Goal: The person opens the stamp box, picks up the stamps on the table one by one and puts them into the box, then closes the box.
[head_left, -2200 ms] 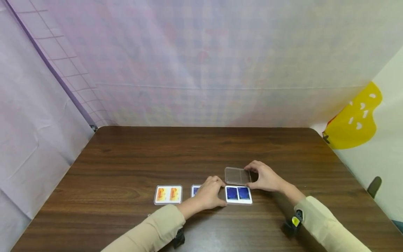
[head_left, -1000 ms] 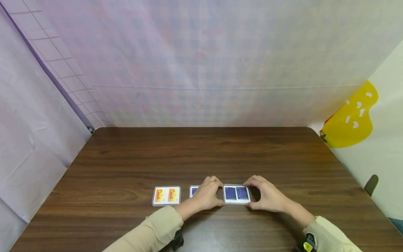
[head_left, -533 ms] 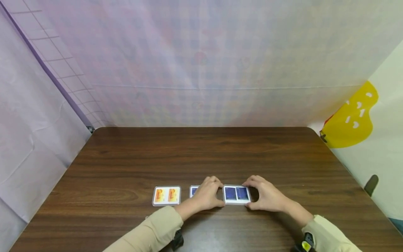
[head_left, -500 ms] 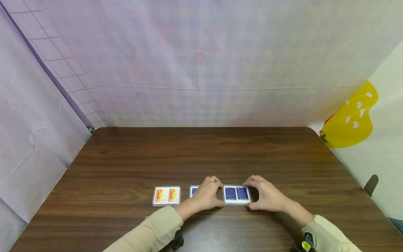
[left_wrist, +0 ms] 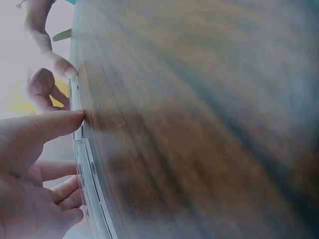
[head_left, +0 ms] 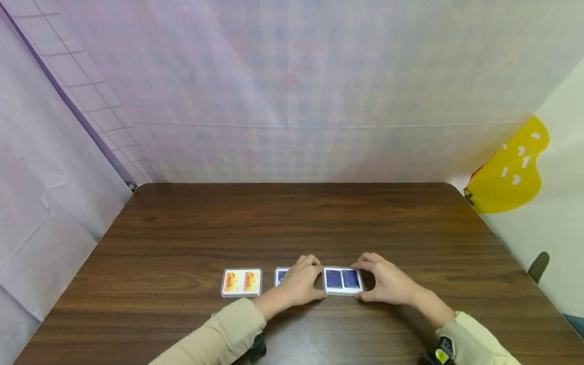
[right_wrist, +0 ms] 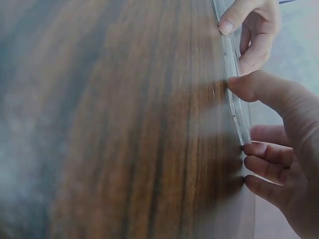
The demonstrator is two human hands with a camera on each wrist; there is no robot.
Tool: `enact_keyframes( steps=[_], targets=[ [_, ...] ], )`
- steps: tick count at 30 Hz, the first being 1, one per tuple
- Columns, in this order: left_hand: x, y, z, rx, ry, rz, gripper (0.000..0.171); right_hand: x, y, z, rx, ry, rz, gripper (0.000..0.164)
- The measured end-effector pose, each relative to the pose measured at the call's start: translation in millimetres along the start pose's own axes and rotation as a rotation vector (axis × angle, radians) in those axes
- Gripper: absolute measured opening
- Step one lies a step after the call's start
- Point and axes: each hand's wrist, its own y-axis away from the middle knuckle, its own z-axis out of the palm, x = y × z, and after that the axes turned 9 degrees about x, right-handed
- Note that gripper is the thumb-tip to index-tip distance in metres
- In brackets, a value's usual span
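Note:
A flat clear plastic case (head_left: pixel 342 280) lies on the table, showing a white card with two dark blue rectangles. My left hand (head_left: pixel 298 281) grips its left end between thumb and fingers. At the right end, my right hand (head_left: pixel 388 284) pinches the near and far edges the same way. Seen side-on in the right wrist view, the thin case edge (right_wrist: pixel 232 74) runs between both hands. A second blue-printed case (head_left: pixel 280 275) is mostly hidden beneath my left hand. Left of it lies a third case (head_left: pixel 242 283) with two orange and yellow pictures.
The brown wood-grain table (head_left: pixel 292 218) reaches back to a pale checked curtain (head_left: pixel 292 101). White cloth (head_left: pixel 45 203) hangs at the left. A yellow pear-shaped print (head_left: pixel 511 172) shows on the right-hand cloth.
About two seconds ago my right hand held a clear lid behind the case. It moved nearer, and the lid is no longer seen apart from the case. Over the last second the hands barely moved.

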Motion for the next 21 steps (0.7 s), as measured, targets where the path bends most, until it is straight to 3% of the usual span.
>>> enact_keyframes(
  steps=[12,21],
  targets=[
    [1.6,0.6,-0.7,0.012,0.003,-0.034,0.062,1.7,-0.9,-3.4,0.023,-0.047,0.026,0.076],
    [-12.7,-1.5,-22.2,0.016,0.061,-0.135,0.08,10.7,-4.1,-17.5,0.041,-0.079,0.157,0.064]
  ],
)
